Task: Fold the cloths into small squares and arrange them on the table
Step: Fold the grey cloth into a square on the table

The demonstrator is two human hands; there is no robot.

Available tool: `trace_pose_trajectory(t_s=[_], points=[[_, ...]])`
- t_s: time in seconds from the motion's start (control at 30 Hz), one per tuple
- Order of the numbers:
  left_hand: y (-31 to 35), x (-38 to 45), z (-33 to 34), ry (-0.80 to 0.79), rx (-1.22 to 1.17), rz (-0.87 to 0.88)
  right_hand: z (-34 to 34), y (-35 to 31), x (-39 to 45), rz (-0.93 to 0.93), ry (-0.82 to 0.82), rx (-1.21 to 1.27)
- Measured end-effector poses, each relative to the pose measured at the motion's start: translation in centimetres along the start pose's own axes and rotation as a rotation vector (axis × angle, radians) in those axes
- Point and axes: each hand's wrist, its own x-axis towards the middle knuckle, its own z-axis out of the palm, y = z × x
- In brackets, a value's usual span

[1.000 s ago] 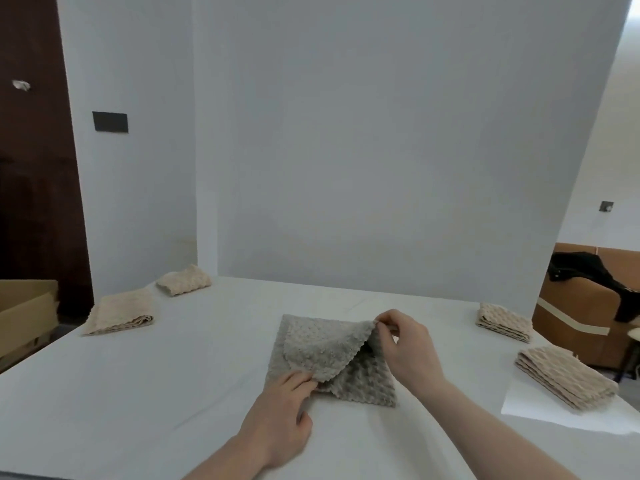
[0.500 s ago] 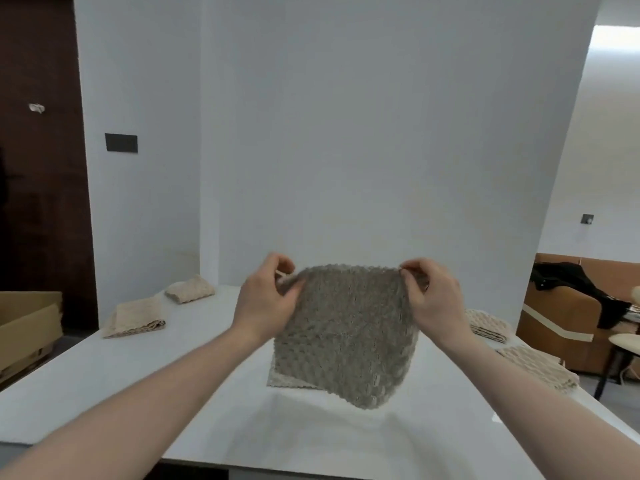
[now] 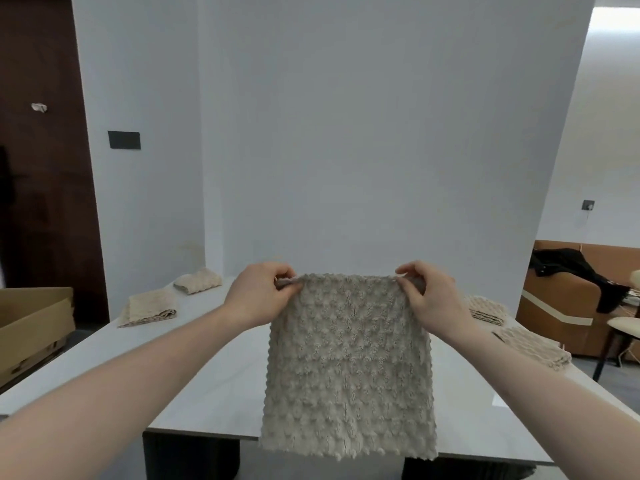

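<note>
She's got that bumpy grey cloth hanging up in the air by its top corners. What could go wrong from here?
Both the left hand and right hand only pinch the grey cloth at its top corners, so a corner could slip and the cloth drop crooked.

Its bottom edge hangs past the near edge of the table, so laying it down carelessly might leave part drooping off.

Folded beige cloths lie at the sides; a wide swing could perhaps disturb them.

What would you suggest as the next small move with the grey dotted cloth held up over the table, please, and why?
Probably lower the grey dotted plush cloth flat onto the white table. The left hand and right hand pinch its top corners, it hangs fully open, and its bottom edge dangles past the table's near edge, so folding likely needs it lying flat first.
</note>
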Motion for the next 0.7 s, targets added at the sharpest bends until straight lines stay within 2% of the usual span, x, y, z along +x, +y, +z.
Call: trace_pose_trajectory(t_s=[0.13,0.3,0.7], points=[[-1.1,-0.4,2.7,-0.094,0.145,-0.078,2.3,2.1,-1.1,0.097,-0.147,-0.088],[-2.6,0.1,6.1,-0.178,0.127,-0.233,5.1,4.7,-2.1,0.179,-0.231,-0.127],[-5.2,2.1,10.5,-0.119,0.095,-0.392,9.4,8.5,-1.1,0.29,-0.208,-0.143]])
